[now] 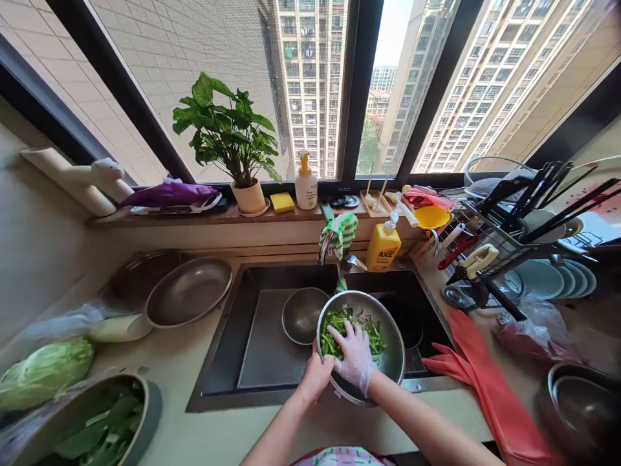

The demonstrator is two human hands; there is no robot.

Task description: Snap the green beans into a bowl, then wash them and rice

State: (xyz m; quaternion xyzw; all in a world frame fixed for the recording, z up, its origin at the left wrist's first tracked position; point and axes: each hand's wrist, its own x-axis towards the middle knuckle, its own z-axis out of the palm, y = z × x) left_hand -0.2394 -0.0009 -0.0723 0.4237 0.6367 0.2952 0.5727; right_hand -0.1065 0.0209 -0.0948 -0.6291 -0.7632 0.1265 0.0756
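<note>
My left hand (315, 377) is bare and grips the near left rim of a perforated steel colander (392, 349), holding it tilted over the sink. My right hand (355, 357), in a thin clear plastic glove, rests with spread fingers on the chopped green vegetables (345, 335) inside the colander. Its fingers touch the greens and hide part of them. A small steel bowl (303, 316) sits in the sink just left of the colander, apart from both hands.
The dark double sink (218, 382) has a faucet (326, 247) behind it, draped with a striped cloth. A yellow AXE bottle (383, 243) stands close by. Pink rubber gloves (485, 382) lie on the counter right; a dish rack (509, 220) stands beyond. Cabbage (43, 375), a bowl of leaves (82, 421) and a steel pan (189, 291) are left.
</note>
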